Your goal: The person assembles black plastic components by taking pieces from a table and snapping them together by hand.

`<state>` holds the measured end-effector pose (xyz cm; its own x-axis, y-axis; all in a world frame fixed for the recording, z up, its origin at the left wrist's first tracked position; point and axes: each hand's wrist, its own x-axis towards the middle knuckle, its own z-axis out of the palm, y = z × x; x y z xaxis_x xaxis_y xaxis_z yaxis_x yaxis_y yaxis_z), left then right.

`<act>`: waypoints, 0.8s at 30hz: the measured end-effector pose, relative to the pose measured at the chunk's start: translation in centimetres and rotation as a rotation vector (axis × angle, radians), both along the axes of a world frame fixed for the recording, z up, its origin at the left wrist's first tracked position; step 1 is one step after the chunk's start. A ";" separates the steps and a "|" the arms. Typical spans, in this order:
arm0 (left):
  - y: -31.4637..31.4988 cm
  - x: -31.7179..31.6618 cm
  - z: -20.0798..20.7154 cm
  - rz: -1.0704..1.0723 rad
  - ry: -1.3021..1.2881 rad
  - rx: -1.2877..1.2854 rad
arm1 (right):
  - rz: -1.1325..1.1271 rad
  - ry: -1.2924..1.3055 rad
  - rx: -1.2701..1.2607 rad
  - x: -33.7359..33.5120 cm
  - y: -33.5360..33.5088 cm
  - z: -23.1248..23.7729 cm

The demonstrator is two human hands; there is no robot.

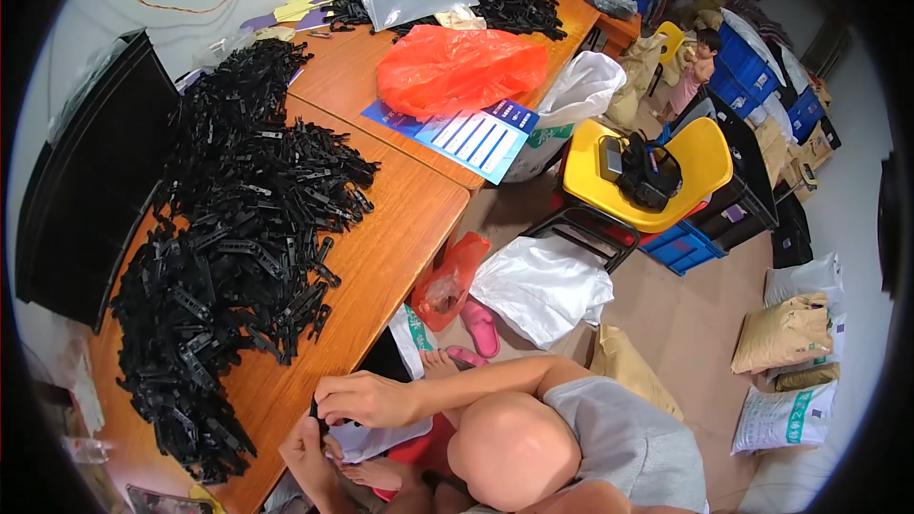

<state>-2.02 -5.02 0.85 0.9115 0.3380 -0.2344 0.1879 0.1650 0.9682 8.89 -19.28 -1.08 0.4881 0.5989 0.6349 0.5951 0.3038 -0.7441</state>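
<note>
Near the table's front edge, my left hand (305, 449) and my right hand (367, 400) are close together. Between their fingertips is a small dark piece (314, 407), gripped from both sides. It looks like the black plastic pieces on the table, but my fingers cover most of it. Beyond my hands, a big heap of narrow, clip-like black plastic pieces (228, 238) spreads along the left of the wooden table (400, 219).
A black panel (90, 171) leans behind the heap. Farther off are a red plastic bag (457, 67), a blue printed sheet (466, 138) and a second black heap (514, 5). A yellow chair (700, 157) and sacks (785, 333) stand right. Two other people are in the background.
</note>
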 end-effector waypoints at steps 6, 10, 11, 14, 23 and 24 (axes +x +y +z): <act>-1.3 -0.2 2.3 -0.052 0.034 0.315 | 0.004 -0.018 0.057 0.1 0.6 -0.7; -1.6 0.9 1.8 -0.129 -0.037 0.436 | -0.164 -0.018 -0.145 1.3 -0.9 0.8; -1.4 0.6 1.1 -0.114 -0.027 0.317 | -0.178 -0.020 -0.208 1.3 -0.8 1.0; -0.7 0.1 0.7 -0.160 -0.099 0.499 | 0.050 0.082 -0.293 1.5 -1.1 1.2; -0.8 -0.8 1.3 -0.117 -0.186 0.578 | -0.038 0.038 -0.259 0.5 -0.8 1.1; -0.7 -0.8 1.3 -0.119 -0.193 0.594 | -0.032 0.034 -0.260 0.5 -0.8 1.2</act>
